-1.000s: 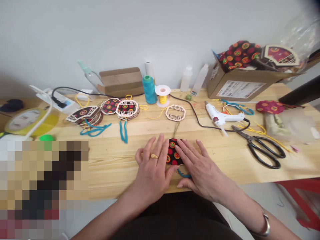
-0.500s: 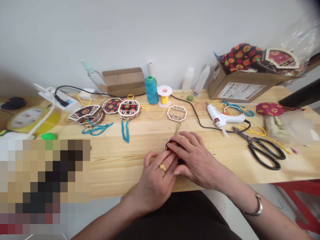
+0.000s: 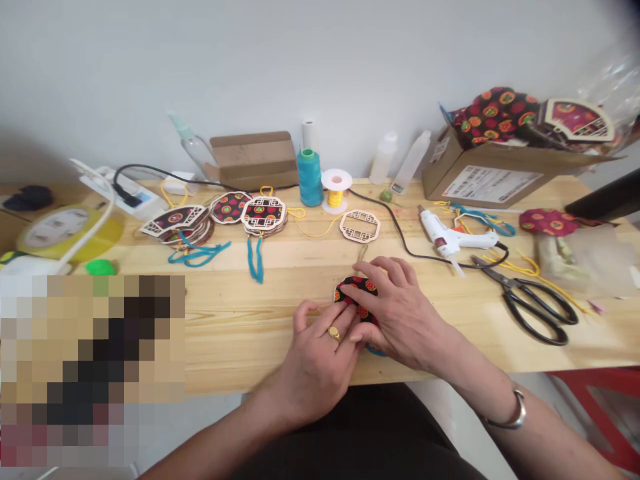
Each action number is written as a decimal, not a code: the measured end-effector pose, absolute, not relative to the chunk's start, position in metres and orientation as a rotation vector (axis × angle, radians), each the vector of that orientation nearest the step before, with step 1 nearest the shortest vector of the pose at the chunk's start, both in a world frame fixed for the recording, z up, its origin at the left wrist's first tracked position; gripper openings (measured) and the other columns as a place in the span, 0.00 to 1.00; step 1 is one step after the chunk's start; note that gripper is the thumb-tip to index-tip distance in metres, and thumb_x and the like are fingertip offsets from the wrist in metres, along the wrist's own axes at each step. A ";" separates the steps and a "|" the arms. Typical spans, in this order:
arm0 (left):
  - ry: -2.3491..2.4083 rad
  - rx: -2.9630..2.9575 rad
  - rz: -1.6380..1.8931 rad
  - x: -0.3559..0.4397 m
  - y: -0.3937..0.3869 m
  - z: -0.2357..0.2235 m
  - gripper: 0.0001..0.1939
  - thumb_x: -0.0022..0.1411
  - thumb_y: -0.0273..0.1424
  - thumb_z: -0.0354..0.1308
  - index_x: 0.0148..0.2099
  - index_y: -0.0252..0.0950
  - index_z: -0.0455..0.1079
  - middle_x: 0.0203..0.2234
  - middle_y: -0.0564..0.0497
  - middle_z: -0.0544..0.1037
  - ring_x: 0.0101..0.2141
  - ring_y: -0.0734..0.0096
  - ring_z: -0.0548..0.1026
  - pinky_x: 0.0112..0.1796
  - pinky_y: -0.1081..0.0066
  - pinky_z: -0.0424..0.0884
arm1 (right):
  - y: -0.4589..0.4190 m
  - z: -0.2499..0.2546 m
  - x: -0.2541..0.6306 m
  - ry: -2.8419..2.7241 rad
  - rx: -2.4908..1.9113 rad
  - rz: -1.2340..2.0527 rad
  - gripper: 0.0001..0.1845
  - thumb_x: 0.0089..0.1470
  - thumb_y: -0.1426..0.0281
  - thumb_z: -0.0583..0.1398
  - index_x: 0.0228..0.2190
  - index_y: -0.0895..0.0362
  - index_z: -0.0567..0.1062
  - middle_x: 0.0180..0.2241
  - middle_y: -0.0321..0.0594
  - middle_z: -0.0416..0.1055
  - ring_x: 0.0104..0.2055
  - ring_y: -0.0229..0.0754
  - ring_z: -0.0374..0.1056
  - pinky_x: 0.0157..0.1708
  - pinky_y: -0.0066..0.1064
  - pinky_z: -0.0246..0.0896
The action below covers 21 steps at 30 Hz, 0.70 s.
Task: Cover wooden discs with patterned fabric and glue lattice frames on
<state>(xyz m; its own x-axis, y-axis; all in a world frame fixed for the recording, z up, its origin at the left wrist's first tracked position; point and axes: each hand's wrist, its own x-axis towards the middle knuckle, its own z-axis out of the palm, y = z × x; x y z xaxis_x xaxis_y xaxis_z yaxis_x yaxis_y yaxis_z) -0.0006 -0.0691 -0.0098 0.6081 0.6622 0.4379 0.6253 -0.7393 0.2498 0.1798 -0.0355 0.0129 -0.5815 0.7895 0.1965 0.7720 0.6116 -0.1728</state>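
Observation:
In the head view a fabric-covered ornament (image 3: 364, 287), black with red and orange motifs and a pale rim, lies on the table near its front edge. A thin cord loop (image 3: 362, 252) sticks out at its far end, and a bit of blue cord shows below. My left hand (image 3: 325, 353), with a gold ring, is closed on the ornament, fingertips pressing its near left part. From the right my right hand (image 3: 400, 320) grips it, fingers arched over the top and thumb at the near side. Much of it is hidden. Beyond lies a wooden lattice frame (image 3: 360, 212).
A white glue gun (image 3: 453, 239) and black-handled scissors (image 3: 535, 303) lie to the right. Finished-looking ornaments (image 3: 265, 215) with blue cords lie at left. Behind stand teal thread (image 3: 311, 179), a yellow thread spool (image 3: 336, 193) and a cardboard box (image 3: 480, 175). A black cable crosses the table.
The whole view has shifted slightly. My right fingers have lifted and bent a little, showing more of the patterned fabric and some blue cord beneath the hand. My left hand keeps its hold.

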 end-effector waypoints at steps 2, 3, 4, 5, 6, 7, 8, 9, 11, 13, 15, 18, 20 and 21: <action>1.106 2.749 0.796 -0.001 -0.069 -0.010 0.08 0.64 0.24 0.52 0.42 0.33 0.71 0.48 0.41 0.77 0.50 0.59 0.71 0.48 0.53 0.54 | -0.036 0.013 0.179 -2.584 -1.289 0.104 0.35 0.55 0.43 0.46 0.50 0.54 0.72 0.53 0.49 0.62 0.53 0.57 0.52 0.56 0.54 0.45; 1.106 2.748 0.793 -0.001 -0.069 -0.010 0.08 0.64 0.24 0.52 0.42 0.34 0.71 0.48 0.41 0.77 0.50 0.59 0.71 0.48 0.53 0.54 | -0.036 0.013 0.178 -2.584 -1.292 0.110 0.36 0.56 0.43 0.45 0.50 0.54 0.72 0.54 0.49 0.62 0.53 0.57 0.52 0.56 0.54 0.45; 1.106 2.747 0.791 -0.001 -0.069 -0.010 0.08 0.64 0.24 0.52 0.43 0.34 0.71 0.48 0.41 0.76 0.51 0.59 0.71 0.48 0.52 0.53 | -0.036 0.013 0.178 -2.581 -1.294 0.118 0.36 0.56 0.43 0.44 0.50 0.54 0.72 0.54 0.49 0.62 0.53 0.57 0.52 0.56 0.54 0.45; 1.104 2.747 0.788 -0.001 -0.069 -0.010 0.08 0.64 0.24 0.52 0.43 0.33 0.71 0.48 0.41 0.76 0.51 0.59 0.71 0.48 0.52 0.53 | -0.036 0.013 0.178 -2.576 -1.294 0.131 0.36 0.56 0.43 0.44 0.50 0.54 0.72 0.54 0.49 0.61 0.54 0.57 0.52 0.56 0.54 0.45; 1.103 2.749 0.788 -0.001 -0.069 -0.010 0.08 0.64 0.24 0.52 0.43 0.33 0.71 0.48 0.42 0.77 0.51 0.59 0.71 0.48 0.52 0.53 | -0.036 0.013 0.179 -2.567 -1.291 0.152 0.37 0.55 0.43 0.43 0.51 0.54 0.71 0.55 0.49 0.61 0.54 0.57 0.52 0.56 0.54 0.46; 1.105 2.749 0.785 -0.001 -0.069 -0.010 0.08 0.64 0.24 0.52 0.44 0.33 0.71 0.47 0.42 0.77 0.50 0.59 0.71 0.48 0.52 0.53 | -0.036 0.013 0.181 -2.548 -1.287 0.177 0.38 0.55 0.42 0.43 0.52 0.54 0.70 0.55 0.50 0.60 0.54 0.57 0.52 0.55 0.54 0.47; 1.111 2.749 0.783 -0.001 -0.069 -0.010 0.09 0.64 0.24 0.52 0.45 0.33 0.71 0.47 0.43 0.77 0.50 0.59 0.71 0.48 0.52 0.53 | -0.036 0.013 0.183 -2.514 -1.287 0.204 0.40 0.55 0.42 0.42 0.53 0.55 0.69 0.56 0.51 0.60 0.55 0.57 0.52 0.55 0.54 0.48; 1.117 2.746 0.778 -0.001 -0.070 -0.010 0.10 0.64 0.24 0.52 0.46 0.34 0.71 0.47 0.43 0.77 0.49 0.60 0.72 0.48 0.52 0.53 | -0.036 0.012 0.186 -2.469 -1.293 0.230 0.41 0.55 0.43 0.41 0.55 0.57 0.67 0.57 0.52 0.59 0.56 0.57 0.51 0.55 0.54 0.49; 1.124 2.733 0.764 -0.001 -0.070 -0.010 0.12 0.64 0.25 0.52 0.49 0.33 0.70 0.47 0.43 0.77 0.49 0.60 0.72 0.49 0.52 0.53 | -0.038 0.011 0.193 -2.354 -1.325 0.261 0.40 0.58 0.46 0.41 0.57 0.61 0.63 0.57 0.55 0.58 0.57 0.57 0.51 0.56 0.54 0.51; 1.123 2.705 0.762 -0.001 -0.070 -0.011 0.12 0.64 0.25 0.53 0.50 0.32 0.69 0.48 0.43 0.77 0.49 0.59 0.71 0.49 0.53 0.54 | -0.041 0.007 0.200 -2.252 -1.368 0.271 0.33 0.61 0.52 0.45 0.56 0.63 0.63 0.55 0.55 0.61 0.57 0.55 0.53 0.55 0.52 0.53; 1.138 2.662 0.816 -0.003 -0.068 -0.010 0.12 0.63 0.26 0.53 0.49 0.32 0.70 0.49 0.41 0.76 0.50 0.58 0.70 0.49 0.54 0.56 | -0.047 0.001 0.206 -2.189 -1.396 0.275 0.26 0.62 0.59 0.50 0.55 0.62 0.64 0.54 0.54 0.63 0.56 0.52 0.56 0.54 0.50 0.57; 1.228 2.583 0.930 -0.005 -0.064 -0.007 0.14 0.63 0.24 0.53 0.50 0.32 0.69 0.51 0.40 0.74 0.53 0.56 0.67 0.50 0.54 0.57 | -0.057 -0.009 0.213 -2.117 -1.420 0.249 0.22 0.60 0.67 0.54 0.54 0.62 0.65 0.52 0.54 0.65 0.55 0.51 0.59 0.53 0.49 0.60; 1.303 2.553 0.935 -0.006 -0.059 -0.004 0.15 0.63 0.23 0.51 0.53 0.32 0.68 0.52 0.41 0.73 0.55 0.55 0.65 0.51 0.54 0.57 | -0.062 -0.014 0.215 -2.082 -1.423 0.221 0.21 0.59 0.70 0.55 0.53 0.62 0.66 0.52 0.54 0.67 0.55 0.51 0.60 0.53 0.49 0.61; 1.332 2.552 0.910 -0.005 -0.056 -0.002 0.17 0.64 0.23 0.51 0.54 0.32 0.67 0.52 0.42 0.73 0.56 0.54 0.63 0.51 0.54 0.57 | -0.063 -0.015 0.215 -2.073 -1.416 0.210 0.20 0.59 0.71 0.56 0.52 0.62 0.67 0.52 0.53 0.67 0.55 0.51 0.61 0.53 0.49 0.61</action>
<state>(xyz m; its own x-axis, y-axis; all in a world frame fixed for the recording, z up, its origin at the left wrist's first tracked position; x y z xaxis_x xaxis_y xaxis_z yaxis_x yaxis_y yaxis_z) -0.0054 -0.0556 -0.0020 0.4312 0.7800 0.4536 0.7060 -0.6047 0.3687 0.2154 -0.0631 -0.0155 -0.2399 0.8868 0.3950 0.7898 0.4149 -0.4518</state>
